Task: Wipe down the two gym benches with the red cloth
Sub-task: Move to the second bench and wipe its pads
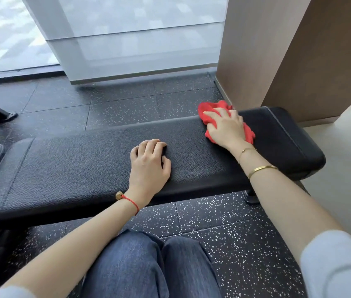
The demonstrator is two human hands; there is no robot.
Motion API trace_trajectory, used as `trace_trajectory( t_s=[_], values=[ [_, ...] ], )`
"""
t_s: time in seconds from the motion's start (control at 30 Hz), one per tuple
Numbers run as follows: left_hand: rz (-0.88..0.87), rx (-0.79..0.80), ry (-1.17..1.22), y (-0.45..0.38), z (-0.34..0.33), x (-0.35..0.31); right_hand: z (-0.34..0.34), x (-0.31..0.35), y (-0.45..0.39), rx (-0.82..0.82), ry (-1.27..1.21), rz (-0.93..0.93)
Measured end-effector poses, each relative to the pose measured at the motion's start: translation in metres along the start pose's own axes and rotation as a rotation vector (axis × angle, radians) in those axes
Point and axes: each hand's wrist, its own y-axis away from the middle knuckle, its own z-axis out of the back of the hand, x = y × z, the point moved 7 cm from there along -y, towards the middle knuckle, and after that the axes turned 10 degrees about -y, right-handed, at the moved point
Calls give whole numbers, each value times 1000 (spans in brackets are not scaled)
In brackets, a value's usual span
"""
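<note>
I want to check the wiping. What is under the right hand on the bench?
Under the right hand lies the red cloth, bunched on the black bench pad. Its edges show around the hand; the cloth's middle and the pad beneath are covered.

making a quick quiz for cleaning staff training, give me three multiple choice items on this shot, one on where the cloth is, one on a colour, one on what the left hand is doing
1. Where is the red cloth?
A. On the floor
B. On the bench pad, near its right end
C. On the person's lap

2. What colour is the cord on the left wrist?
A. Red
B. Green
C. White

3. What is the left hand doing?
A. Gripping the cloth
B. Hanging off the bench
C. Resting on the pad, holding nothing

Answers: 1 B, the right hand presses the cloth onto the pad there. 2 A, the cord is red. 3 C, its curled fingers rest on the bare pad.
</note>
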Motion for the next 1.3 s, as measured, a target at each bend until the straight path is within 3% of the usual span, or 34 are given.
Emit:
trace_trajectory(
  t_s=[0.17,0.37,0.6,0.83,1.13,1.3],
  values=[
    [7,21,6,0,-1,0,-27,69,35,101,-20,222],
    [20,7,77,6,5,6,-16,65,85,128,-38,371],
    [-3,-48,6,14,22,41,5,5,63,12,-14,140],
    [113,-34,-99,38,29,109,-26,50,11,82,-9,24],
    [217,-40,-58,49,28,121,-58,150,69,179,-5,332],
    [224,-44,-48,50,28,121,-41,135,127,173,-57,496]
  ],
)
